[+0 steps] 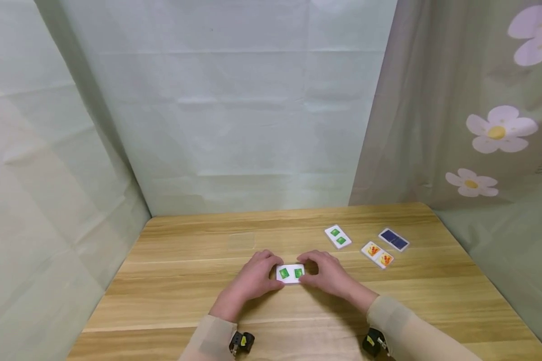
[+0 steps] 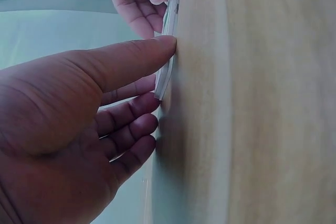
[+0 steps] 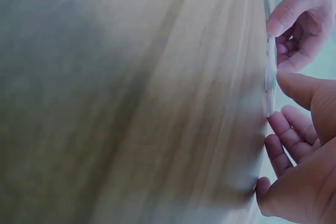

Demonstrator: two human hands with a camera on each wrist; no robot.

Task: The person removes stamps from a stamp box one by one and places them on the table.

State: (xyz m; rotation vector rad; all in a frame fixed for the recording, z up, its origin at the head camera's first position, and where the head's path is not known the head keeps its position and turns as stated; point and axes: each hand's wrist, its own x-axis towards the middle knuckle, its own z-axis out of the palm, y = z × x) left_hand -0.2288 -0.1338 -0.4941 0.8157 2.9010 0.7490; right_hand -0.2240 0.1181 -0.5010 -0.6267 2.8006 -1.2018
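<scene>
A white card [image 1: 291, 274] printed with two green squares lies sideways on the wooden table, between the two hands. My left hand [image 1: 258, 275] holds its left end, thumb on the near edge and fingers at the far side. At the opposite end, my right hand [image 1: 326, 274] grips the card the same way. Seen edge-on in the left wrist view, the card [image 2: 166, 72] shows a clear, thick-looking border under the thumb [image 2: 139, 56]. In the right wrist view its edge [image 3: 271, 77] runs beside the right thumb and fingertips.
To the right lie another card with green squares [image 1: 337, 236], a card with orange-red pictures [image 1: 377, 254] and a dark blue card [image 1: 394, 239]. A faint transparent rectangle [image 1: 241, 241] rests behind the left hand. Pale curtains [image 1: 253, 125] surround the table [image 1: 171, 291].
</scene>
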